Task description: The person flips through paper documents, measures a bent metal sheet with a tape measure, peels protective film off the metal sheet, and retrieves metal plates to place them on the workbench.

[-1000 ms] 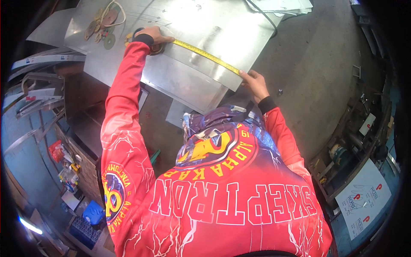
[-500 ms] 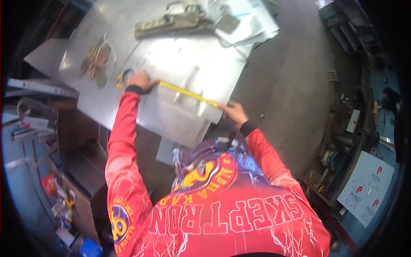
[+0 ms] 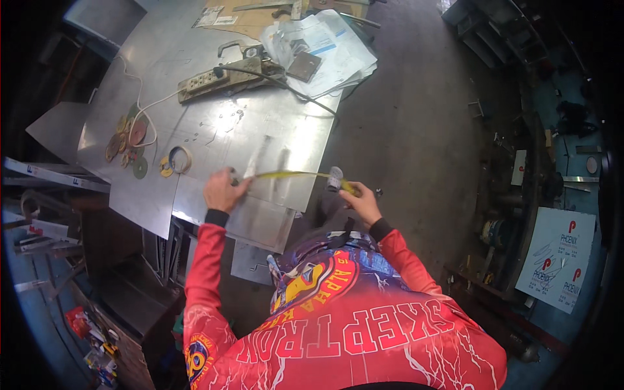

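Note:
A yellow measuring tape [image 3: 296, 173] stretches between my hands above the near right part of the metal table. Its strip bows slightly and looks blurred. At its left end, my left hand [image 3: 222, 192] grips it between thumb and fingers. My right hand [image 3: 364, 203], just past the table's right edge, has its fingers closed on the other end. A rounded grey-white piece [image 3: 335, 179] shows beside the right fingertips; whether it is the tape's case I cannot tell. Below the tape, a flat metal sheet [image 3: 263, 221] lies at the table's near edge.
On the metal table [image 3: 149, 71] lie a power strip [image 3: 201, 84] with cables, papers [image 3: 338, 58], a tape roll [image 3: 180, 159] and several grinding discs [image 3: 138, 132]. Small dark bits are scattered mid-table. Shelving with a white printed sheet [image 3: 557, 260] stands at right.
My left hand has moved nearer and slightly right, off the table's middle. My right hand has dropped slightly nearer. The tape, earlier straight and slanting over the sheet, now bows nearly level.

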### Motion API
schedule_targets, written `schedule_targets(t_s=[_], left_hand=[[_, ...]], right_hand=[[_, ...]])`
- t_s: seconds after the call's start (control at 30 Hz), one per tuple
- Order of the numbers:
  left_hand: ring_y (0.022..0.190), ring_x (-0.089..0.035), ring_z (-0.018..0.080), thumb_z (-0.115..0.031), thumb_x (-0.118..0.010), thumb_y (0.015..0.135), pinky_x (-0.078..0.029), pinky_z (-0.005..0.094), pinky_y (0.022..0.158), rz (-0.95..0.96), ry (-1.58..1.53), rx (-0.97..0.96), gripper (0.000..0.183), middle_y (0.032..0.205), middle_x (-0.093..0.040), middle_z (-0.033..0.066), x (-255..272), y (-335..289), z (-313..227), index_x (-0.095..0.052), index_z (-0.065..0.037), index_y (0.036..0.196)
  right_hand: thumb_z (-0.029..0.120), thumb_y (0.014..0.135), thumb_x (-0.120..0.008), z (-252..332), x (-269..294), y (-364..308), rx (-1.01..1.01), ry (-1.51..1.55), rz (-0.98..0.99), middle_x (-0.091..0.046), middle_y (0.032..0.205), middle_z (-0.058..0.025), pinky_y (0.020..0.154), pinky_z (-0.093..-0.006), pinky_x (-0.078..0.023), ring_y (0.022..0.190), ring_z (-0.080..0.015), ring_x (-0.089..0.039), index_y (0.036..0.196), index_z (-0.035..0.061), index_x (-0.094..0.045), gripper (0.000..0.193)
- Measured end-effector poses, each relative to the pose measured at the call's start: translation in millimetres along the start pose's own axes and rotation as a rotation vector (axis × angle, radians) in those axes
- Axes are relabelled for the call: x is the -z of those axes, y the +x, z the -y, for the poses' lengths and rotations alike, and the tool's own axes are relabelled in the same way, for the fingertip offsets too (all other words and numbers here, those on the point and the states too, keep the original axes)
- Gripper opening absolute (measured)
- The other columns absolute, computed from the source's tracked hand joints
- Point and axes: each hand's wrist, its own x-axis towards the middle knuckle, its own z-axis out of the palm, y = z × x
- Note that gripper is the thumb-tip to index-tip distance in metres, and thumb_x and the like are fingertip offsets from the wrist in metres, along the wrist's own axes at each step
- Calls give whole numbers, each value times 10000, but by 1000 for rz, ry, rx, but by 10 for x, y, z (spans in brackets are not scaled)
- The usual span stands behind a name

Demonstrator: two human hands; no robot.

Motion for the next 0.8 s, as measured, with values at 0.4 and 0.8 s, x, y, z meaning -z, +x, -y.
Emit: schedule_targets(t_s=[0.4,0.8], left_hand=[[754,-667,357,-693,-657,712,-516,434,667,410,-473,16,715,761,-670,173,-161,-24,-2214,-644,-90,1096],[897,-620,474,-579,-377,933,-473,531,801,604,-402,-51,615,878,-649,305,-767,996,-3827,-475,-107,1315]], right_hand=[[90,860,-691,745,1424,219,238,28,-125,-605,872,-29,655,-254,-520,740,-95,-590,1273,50,-523,448],[34,835,-687,602,3701,192,340,111,-601,-589,1010,-75,709,-255,-493,808,-113,-584,1450,70,-277,740]])
